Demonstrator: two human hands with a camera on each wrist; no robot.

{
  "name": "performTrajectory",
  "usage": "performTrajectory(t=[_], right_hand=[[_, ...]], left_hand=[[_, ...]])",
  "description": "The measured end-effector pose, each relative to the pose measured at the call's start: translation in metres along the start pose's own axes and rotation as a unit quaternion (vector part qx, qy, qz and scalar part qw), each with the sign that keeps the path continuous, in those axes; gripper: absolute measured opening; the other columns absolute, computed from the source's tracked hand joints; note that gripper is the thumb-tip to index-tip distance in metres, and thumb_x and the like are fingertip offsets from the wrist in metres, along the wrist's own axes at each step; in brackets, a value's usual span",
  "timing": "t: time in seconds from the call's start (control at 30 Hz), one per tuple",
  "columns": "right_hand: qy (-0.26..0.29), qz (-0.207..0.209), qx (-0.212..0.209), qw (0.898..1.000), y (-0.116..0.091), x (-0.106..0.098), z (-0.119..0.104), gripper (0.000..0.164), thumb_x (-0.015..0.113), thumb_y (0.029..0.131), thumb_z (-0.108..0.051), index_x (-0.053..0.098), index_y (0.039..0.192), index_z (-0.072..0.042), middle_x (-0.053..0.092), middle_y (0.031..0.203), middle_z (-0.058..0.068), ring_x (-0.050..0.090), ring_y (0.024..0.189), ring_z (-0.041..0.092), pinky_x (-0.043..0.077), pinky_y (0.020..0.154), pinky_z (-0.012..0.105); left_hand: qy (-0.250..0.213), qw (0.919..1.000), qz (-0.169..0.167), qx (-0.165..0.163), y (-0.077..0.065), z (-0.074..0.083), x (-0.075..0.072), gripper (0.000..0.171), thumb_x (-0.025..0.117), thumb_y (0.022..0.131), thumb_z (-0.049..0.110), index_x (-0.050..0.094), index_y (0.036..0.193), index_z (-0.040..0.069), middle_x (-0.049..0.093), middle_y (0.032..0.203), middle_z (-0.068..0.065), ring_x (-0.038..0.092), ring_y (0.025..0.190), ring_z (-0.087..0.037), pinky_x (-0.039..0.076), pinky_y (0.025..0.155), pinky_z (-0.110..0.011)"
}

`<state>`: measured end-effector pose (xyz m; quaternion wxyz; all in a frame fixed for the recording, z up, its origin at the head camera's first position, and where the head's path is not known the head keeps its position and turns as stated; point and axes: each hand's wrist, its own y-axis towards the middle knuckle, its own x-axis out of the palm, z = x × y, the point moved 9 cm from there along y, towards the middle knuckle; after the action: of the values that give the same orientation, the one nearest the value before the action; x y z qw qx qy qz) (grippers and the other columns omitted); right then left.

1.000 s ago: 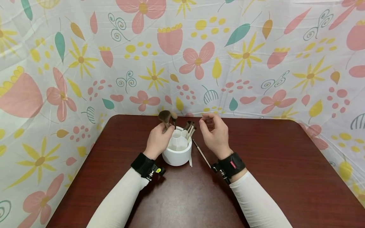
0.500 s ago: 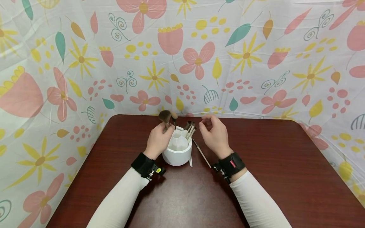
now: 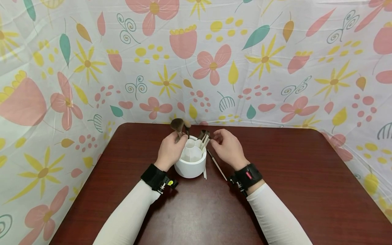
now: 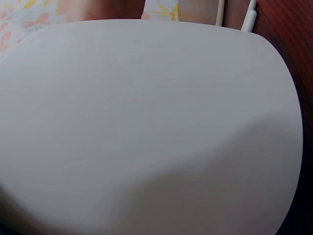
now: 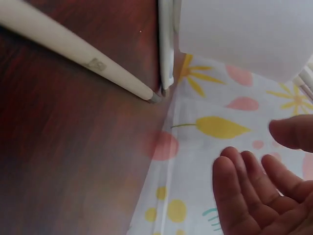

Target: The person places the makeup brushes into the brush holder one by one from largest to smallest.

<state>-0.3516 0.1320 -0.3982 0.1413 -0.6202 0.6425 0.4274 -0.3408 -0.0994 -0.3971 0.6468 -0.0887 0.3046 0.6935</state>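
A round white makeup brush holder (image 3: 190,169) with inner compartments stands on the table. My left hand (image 3: 170,149) grips its left rim, with fingertips partly hidden; the holder's white side (image 4: 146,107) fills the left wrist view. Just above this hand, a large fluffy makeup brush (image 3: 177,125) and a tan-tipped brush (image 3: 187,124) stand up. Several smaller brushes (image 3: 204,136) lean at the holder's right. Close to these is my right hand (image 3: 229,147), its fingers loosely bent. Thumb and fingers (image 5: 249,196) are apart in the right wrist view, holding nothing.
One thin brush (image 3: 217,165) lies on the dark red table (image 3: 291,177), right of the holder. Thin white sticks (image 3: 205,174) lie by the holder's base. A flower-patterned cloth (image 3: 269,68) hangs behind the table's far edge.
My right hand has come down and slightly left, its fingers closer to the smaller brushes. My left hand and the holder have stayed in place.
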Motion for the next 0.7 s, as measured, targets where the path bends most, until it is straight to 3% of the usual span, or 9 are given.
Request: performTrajectory(t=[0.2, 0.7], right_hand=[[-0.028, -0.068, 0.023, 0.997, -0.002, 0.015, 0.006, 0.030, 0.065, 0.092, -0.032, 0.061, 0.116, -0.014, 0.062, 0.102, -0.001, 0.059, 0.088, 0.016, 0.048, 0.074, 0.038], [-0.091, -0.168, 0.029, 0.981, -0.008, 0.039, 0.013, 0.038, 0.073, 0.084, -0.032, 0.064, 0.112, -0.009, 0.065, 0.092, 0.001, 0.059, 0.082, 0.016, 0.049, 0.072, 0.037]], left_hand=[[0.000, 1.0000, 0.001, 0.000, -0.001, 0.000, 0.000, 0.034, 0.048, 0.099, 0.052, 0.057, 0.087, 0.021, 0.051, 0.074, -0.004, 0.049, 0.069, -0.021, 0.037, 0.063, -0.039], [-0.001, 1.0000, -0.002, -0.002, -0.001, 0.001, 0.000, 0.035, 0.049, 0.099, 0.052, 0.057, 0.088, 0.020, 0.051, 0.075, -0.004, 0.049, 0.070, -0.021, 0.037, 0.064, -0.040]])
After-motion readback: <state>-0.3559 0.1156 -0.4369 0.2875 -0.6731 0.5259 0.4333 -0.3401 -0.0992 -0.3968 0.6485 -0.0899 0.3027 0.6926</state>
